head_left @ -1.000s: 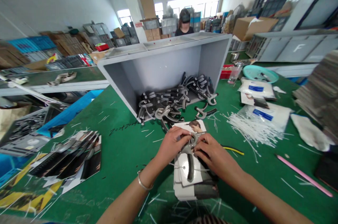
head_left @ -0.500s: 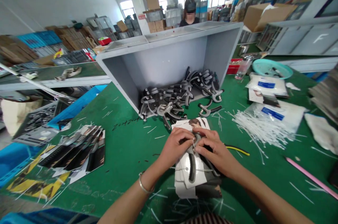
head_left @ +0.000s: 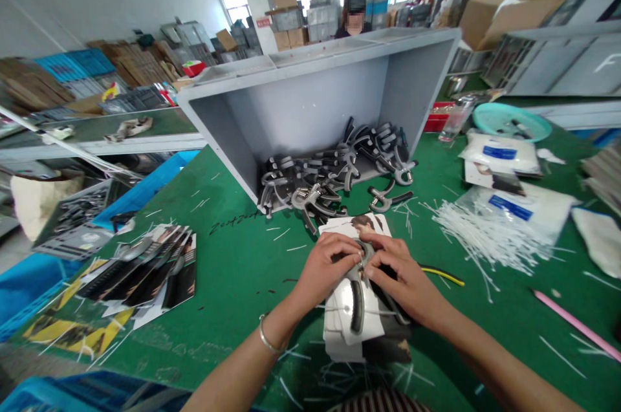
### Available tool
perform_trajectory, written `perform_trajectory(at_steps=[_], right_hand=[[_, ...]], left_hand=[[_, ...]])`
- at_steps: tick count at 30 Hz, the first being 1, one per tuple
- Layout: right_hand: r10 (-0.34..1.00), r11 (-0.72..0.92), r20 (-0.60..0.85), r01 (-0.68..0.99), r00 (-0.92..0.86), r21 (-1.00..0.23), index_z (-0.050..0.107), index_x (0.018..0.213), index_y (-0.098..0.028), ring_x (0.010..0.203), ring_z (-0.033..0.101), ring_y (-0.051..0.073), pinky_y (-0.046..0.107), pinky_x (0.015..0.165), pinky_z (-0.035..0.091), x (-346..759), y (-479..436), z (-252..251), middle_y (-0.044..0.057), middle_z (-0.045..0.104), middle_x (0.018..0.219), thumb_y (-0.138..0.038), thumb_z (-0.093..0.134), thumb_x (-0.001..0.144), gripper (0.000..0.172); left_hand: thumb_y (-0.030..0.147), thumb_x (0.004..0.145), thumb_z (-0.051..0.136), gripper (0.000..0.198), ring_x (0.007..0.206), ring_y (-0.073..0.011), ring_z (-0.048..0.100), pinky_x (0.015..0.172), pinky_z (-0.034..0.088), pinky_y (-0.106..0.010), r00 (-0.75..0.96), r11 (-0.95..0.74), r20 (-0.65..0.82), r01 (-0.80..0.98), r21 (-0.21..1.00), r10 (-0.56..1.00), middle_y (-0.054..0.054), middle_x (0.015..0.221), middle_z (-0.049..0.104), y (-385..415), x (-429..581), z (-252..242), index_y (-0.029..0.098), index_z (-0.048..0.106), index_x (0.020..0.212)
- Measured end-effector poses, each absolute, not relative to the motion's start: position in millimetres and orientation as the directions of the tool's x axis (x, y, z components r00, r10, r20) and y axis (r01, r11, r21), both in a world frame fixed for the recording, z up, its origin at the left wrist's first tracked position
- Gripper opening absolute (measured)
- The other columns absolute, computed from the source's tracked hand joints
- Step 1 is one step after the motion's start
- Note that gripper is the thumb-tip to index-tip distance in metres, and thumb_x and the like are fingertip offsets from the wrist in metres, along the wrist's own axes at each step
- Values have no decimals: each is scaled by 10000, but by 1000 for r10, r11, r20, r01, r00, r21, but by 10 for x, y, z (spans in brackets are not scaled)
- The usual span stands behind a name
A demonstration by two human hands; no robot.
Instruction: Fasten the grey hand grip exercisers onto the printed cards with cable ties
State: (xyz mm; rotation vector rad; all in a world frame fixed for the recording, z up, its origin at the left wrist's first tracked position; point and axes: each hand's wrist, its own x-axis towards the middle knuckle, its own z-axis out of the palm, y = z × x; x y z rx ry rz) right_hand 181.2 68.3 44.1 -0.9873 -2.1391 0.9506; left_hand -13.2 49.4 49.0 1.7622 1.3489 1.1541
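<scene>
"What's sitting nearest?"

"A stack of white-and-black printed cards (head_left: 343, 352) is lying on the green tabletop (head_left: 233, 328), and a grey-and-black hand grip with curved handles (head_left: 358, 312) is resting on top of it."

"And what are the hands doing?"

"Both are gripping. The left hand (head_left: 334, 263), with a silvery metal bangle (head_left: 264, 334) circling its wrist, is pinching the upper end of the hand grip; the right hand (head_left: 400, 273) is holding that same end from the other side."

"Is anything small sitting between the fingertips?"

"Perhaps, but the fingers are covering that spot, so I can't tell."

"What's lying around them?"

"A slim pink rod (head_left: 575, 323) is lying on the right, a fan of dark printed cards (head_left: 145, 270) is spreading on the left, and a heap of thin white ties (head_left: 478, 240) is sitting beyond the rod."

"Farther off?"

"A large grey plastic crate (head_left: 310, 98) is standing on its side, a pile of similar grips (head_left: 310, 173) is spilling from its opening, and a person in dark clothing (head_left: 355, 8) is showing behind it."
</scene>
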Motion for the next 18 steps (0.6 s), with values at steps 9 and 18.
perform_trajectory(at_steps=[9,18], right_hand=[[845,441,223,397,-486,-805,649,771,-238,1258,461,285,499,1033,351,1730,693,444,57,581,1326,-346,568,927,206],[854,481,301,423,-425,-768,595,1066,-255,1262,450,265,480,1050,336,1672,664,348,70,569,1327,-240,518,947,142]], left_hand=[[231,886,644,116,969,-198,617,964,407,-386,177,-356,310,419,835,934,-37,944,729,429,-168,505,222,737,817],[262,921,572,155,910,-211,584,896,403,-388,174,-359,325,625,693,930,-39,867,693,300,-51,742,194,662,815]])
